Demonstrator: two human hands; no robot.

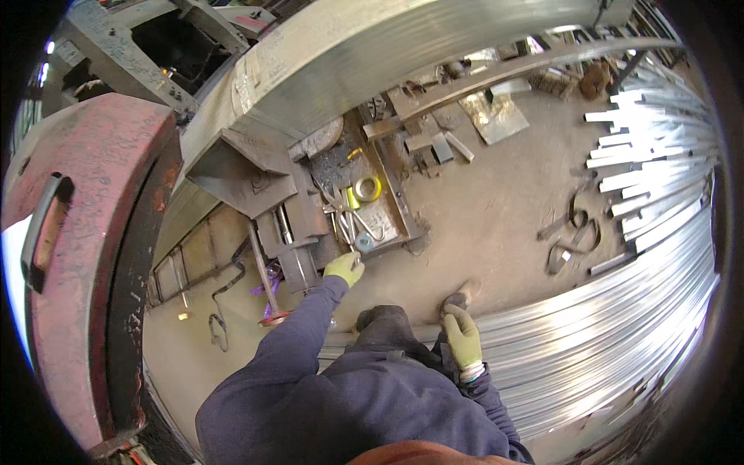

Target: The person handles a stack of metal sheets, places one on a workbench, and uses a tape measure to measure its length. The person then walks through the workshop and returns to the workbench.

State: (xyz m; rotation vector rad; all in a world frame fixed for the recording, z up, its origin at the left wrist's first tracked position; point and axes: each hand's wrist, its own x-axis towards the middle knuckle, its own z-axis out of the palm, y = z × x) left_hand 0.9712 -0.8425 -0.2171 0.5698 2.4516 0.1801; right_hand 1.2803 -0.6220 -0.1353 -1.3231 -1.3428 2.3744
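Observation:
My left hand (345, 268), in a yellow-green glove, is at the near edge of a metal tool tray (391, 232). Its fingers are drawn together, and a small pale spot shows at them; what they hold, if anything, I cannot make out. Just beyond the fingertips lies a round grey piece (364, 242). Pliers-like tools (346, 221) and a roll of yellow tape (367, 188) lie farther into the tray. My right hand (463, 337), gloved alike, hangs by my right thigh with its fingers curled. Whatever might be inside them is hidden.
A large red machine housing (93, 232) with a handle stands at left. A long metal beam (333, 70) crosses the far side. Bundled metal profiles (589, 349) lie at right, below shorter cut lengths (651, 170). A dark strap (577, 232) and metal offcuts (438, 147) are on the floor.

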